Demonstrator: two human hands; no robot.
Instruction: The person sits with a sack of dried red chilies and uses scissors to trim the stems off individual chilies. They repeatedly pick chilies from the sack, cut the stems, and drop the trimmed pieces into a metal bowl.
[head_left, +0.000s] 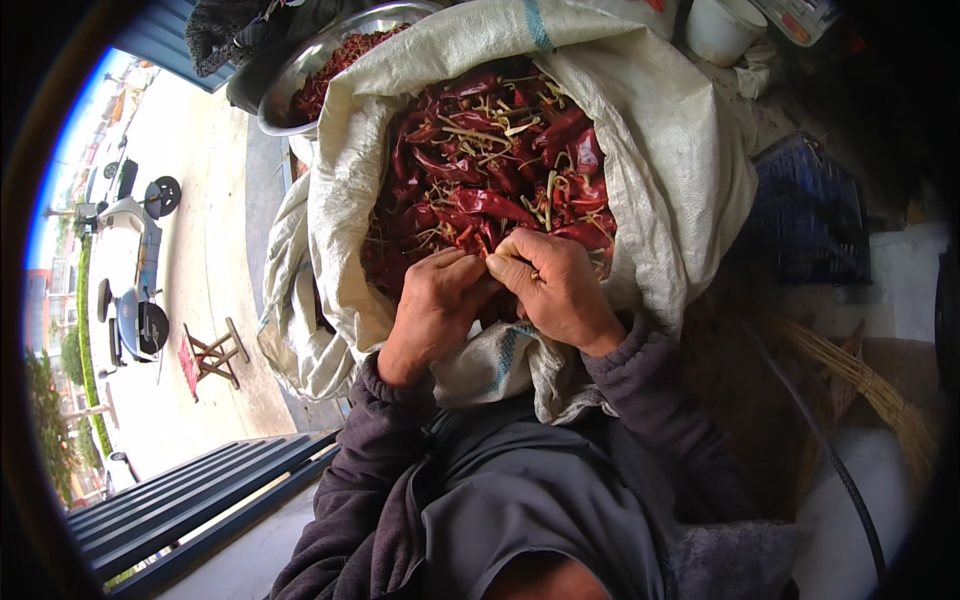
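Note:
A white woven sack (660, 172) with its rim rolled outward stands before me, full of dried red chili peppers (495, 202) and loose pale stems (472, 133). Over its near side my left hand (439, 304) and my right hand (553, 281) meet, fingertips almost touching. Pinched between them is a small dried chili (486, 249), mostly covered by the fingers. A ring circles one finger of the right hand. Below the wrists, the near rim of the sack with a blue stripe (504, 360) sags towards my lap.
A metal basin (281, 112) of red chili pieces sits at the far left, beside another person's dark sleeve (217, 37). At right are a white bucket (724, 34), a blue plastic crate (806, 210) and a straw broom (862, 375). A folding stool (214, 356) and a scooter (135, 277) stand outside.

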